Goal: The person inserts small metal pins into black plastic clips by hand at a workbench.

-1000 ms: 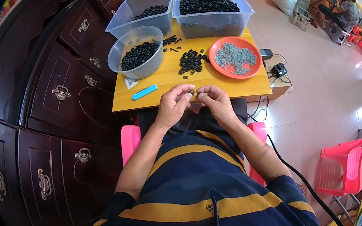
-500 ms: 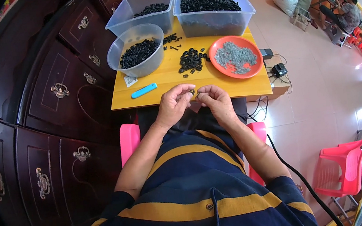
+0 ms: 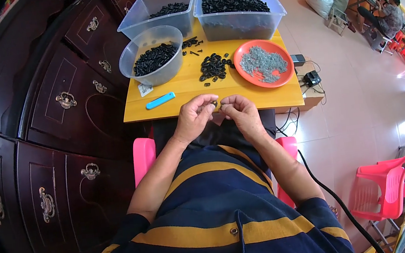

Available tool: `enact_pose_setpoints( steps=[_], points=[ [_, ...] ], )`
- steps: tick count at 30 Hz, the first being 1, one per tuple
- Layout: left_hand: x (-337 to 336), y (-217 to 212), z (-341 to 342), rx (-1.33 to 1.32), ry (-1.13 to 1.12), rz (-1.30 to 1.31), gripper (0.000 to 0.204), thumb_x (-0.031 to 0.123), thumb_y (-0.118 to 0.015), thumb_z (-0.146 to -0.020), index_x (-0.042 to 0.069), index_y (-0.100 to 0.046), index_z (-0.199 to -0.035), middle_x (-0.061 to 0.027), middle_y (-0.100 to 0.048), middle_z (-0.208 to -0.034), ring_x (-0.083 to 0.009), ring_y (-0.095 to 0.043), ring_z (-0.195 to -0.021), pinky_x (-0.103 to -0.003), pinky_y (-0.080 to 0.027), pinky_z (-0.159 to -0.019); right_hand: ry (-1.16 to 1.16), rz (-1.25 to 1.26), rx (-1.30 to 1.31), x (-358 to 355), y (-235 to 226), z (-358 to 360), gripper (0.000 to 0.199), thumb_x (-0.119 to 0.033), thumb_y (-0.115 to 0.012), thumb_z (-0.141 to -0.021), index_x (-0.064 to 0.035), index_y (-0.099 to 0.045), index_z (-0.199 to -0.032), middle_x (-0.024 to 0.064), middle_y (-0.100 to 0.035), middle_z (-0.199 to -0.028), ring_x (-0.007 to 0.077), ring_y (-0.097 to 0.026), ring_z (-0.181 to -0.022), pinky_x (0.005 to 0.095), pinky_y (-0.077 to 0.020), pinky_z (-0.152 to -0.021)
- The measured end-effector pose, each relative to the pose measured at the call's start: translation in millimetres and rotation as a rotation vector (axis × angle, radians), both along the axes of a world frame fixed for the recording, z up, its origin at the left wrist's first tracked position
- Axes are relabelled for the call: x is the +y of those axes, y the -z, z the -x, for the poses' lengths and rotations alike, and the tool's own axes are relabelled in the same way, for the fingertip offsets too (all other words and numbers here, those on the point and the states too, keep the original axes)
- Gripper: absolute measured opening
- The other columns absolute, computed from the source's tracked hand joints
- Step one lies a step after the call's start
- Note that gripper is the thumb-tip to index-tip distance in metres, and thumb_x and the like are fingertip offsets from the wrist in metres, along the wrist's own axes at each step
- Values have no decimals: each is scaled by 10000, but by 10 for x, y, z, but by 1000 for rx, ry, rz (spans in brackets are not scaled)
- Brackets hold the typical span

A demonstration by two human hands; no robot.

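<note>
Left fingers: a small dark piece (image 3: 215, 103) is pinched between thumb and index finger of the left hand (image 3: 194, 119).
Right fingers: the tips of the right hand (image 3: 246, 116) are drawn together just beside that piece; whether something is gripped there cannot be told.
Small dark piece: it is held up between the two hands, at the near edge of the yellow desk (image 3: 273, 97).
Blue tool: a slim blue tool (image 3: 160, 100) is laid near the edge, to the left of the hands.
Loose black pieces: a heap of small black pieces (image 3: 213, 67) is spread on the desk beyond the hands.
Red plate: bits of grey metal (image 3: 263, 62) are carried on a red plate (image 3: 288, 77), to the right of the heap.
Round tub: more black pieces are contained in a clear round tub (image 3: 164, 73) at the left.
Far bins: two clear rectangular bins (image 3: 241, 30) are set side by side at the back, both partly filled with black pieces.
</note>
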State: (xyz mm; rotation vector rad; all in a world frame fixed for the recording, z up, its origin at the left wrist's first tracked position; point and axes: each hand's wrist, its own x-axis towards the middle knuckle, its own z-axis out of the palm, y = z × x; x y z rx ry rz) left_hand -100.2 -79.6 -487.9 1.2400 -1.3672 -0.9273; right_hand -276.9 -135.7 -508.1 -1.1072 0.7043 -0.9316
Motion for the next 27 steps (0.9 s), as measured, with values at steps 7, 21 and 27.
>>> enact_pose_setpoints(
  steps=[7, 21, 27],
  points=[
    [1, 0, 10, 33, -12, -4, 244, 81, -601, -994, 28, -655, -1226, 7, -660, -976, -41, -593, -788, -207, -523, -700, -31, -16, -14, 11, -48, 7, 137, -20, -609, -960, 46, -609, -1080, 72, -684, -862, 136, -652, -741, 273, -523, -684],
    [0, 7, -19, 159, 19, -53, 240, 96, -608, -994, 14, -655, -1214, 8, -652, -931, -47, -575, -730, -202, -501, -691, -29, -30, -27, 39, -100, 6, 129, -18, -621, -946, 47, -617, -1057, 73, -686, -841, 134, -634, -719, 265, -503, -677],
    [-1, 0, -15, 153, 19, -59, 242, 97, -610, -992, 19, -654, -1216, 8, -654, -949, -46, -575, -732, -201, -505, -695, -75, -36, -13, 8, -37, 32, 166, -74, -655, -948, -1, -647, -1097, 30, -701, -928, 85, -640, -817, 226, -489, -742]
  ],
)
